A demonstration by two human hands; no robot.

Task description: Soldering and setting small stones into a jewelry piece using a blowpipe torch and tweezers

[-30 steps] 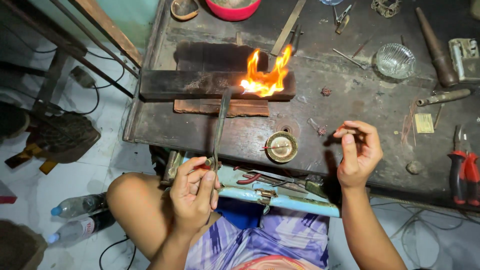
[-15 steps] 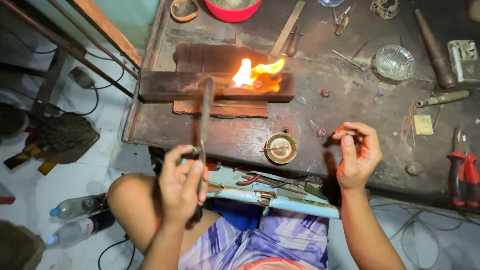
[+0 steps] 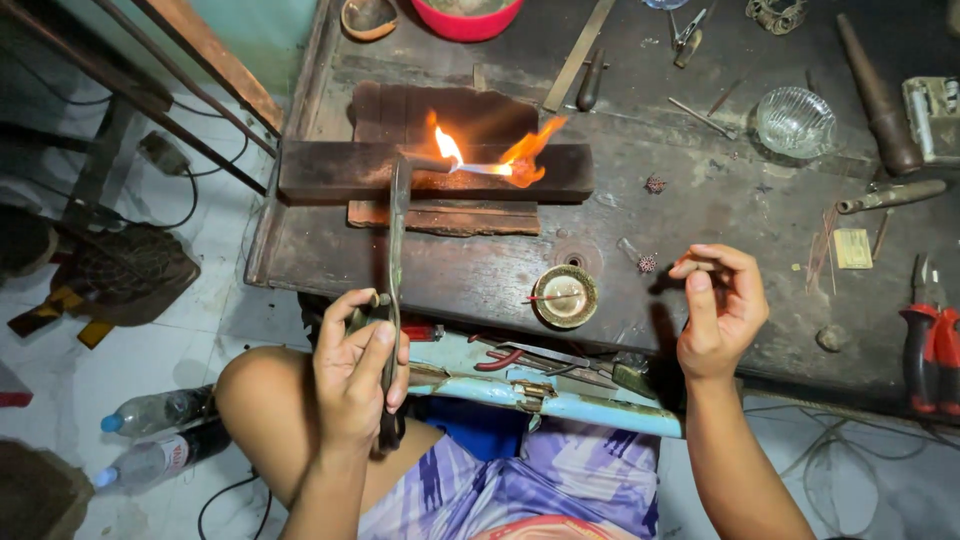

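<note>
My left hand (image 3: 358,372) grips a long metal torch (image 3: 396,240) near my knee, its bent nozzle up over the bench. An orange flame (image 3: 490,160) shoots right from the nozzle across a dark wooden block (image 3: 340,172). My right hand (image 3: 718,312) hovers over the bench's front right with thumb and fingers pinched together; whether a small piece sits between them I cannot tell. A small round brass dish (image 3: 566,296) with a thin pin across it lies between my two hands.
On the dark workbench (image 3: 450,270) lie a glass bowl (image 3: 795,122), a tapered mandrel (image 3: 876,95), red-handled pliers (image 3: 935,345), a red basin (image 3: 470,15) and small beads (image 3: 655,184). Plastic bottles (image 3: 155,410) lie on the tiled floor at left.
My left hand has slid the torch left and lower, and the flame now blows to the right along the block. The right hand has barely moved.
</note>
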